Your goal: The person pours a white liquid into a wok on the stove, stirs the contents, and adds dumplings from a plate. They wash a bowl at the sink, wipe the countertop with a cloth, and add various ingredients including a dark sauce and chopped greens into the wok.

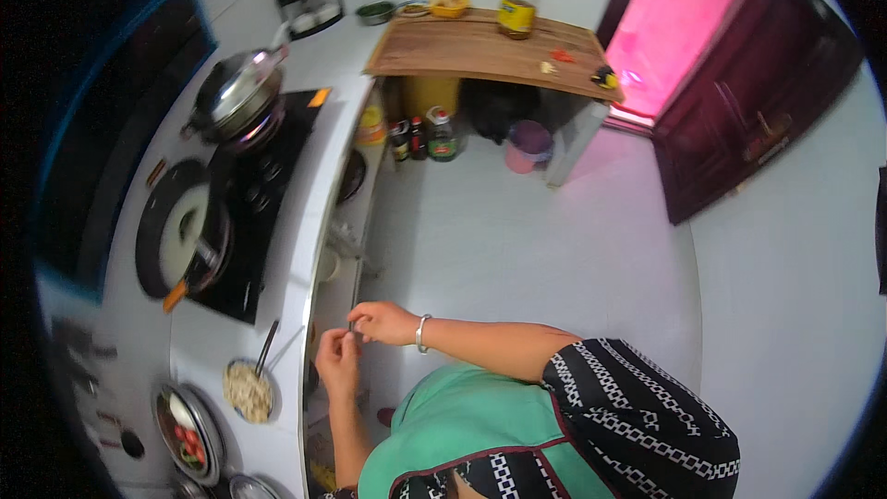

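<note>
My left hand (339, 362) and my right hand (385, 322) meet in front of the counter's edge, fingertips pinched together. Something small and dark shows between them, too small and blurred to name. A silver bracelet (423, 334) circles my right wrist. Left of my hands, on the white counter, a bowl of pale food (248, 394) has a pair of chopsticks (267, 348) leaning out of it. Beyond it, a wok (171, 254) holds whitish liquid, with an orange-tipped handle (176, 296) pointing toward me.
A lidded steel pot (242, 92) stands on the black stove (263, 199). Nearer me, a metal bowl (214, 434) holds red and green vegetables. Ahead, a wooden board (443, 44) carries an oil jug (517, 11); bottles and a pink bucket (528, 148) stand below. A dark door (753, 102) is open at right.
</note>
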Available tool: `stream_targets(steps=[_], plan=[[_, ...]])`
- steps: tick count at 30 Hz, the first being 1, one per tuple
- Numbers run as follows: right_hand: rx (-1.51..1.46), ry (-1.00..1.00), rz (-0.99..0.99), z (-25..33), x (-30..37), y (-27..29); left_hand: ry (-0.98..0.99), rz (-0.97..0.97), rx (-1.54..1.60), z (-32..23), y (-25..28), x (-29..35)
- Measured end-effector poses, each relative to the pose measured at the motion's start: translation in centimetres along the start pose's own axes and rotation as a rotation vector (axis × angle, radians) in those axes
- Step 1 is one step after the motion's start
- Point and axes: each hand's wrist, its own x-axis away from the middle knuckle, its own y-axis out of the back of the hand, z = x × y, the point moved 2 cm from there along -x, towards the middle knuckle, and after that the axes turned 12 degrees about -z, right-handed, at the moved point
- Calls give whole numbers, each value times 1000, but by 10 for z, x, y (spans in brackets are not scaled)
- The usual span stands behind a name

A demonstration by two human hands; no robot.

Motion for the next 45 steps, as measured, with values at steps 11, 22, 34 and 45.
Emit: stream_targets(steps=[11, 22, 34, 45], plan=[[-154, -81, -314, 19, -25, 286, -3, 404, 32, -88, -278, -82], [-171, 60, -878, 85, -49, 604, -61, 824, 122, -179, -615, -193], [-57, 139, -1452, 29, -43, 988, -179, 999, 73, -163, -1030, -183], [593, -4, -1019, -10, -98, 1105, -325, 751, -358, -156, -1175, -162]])
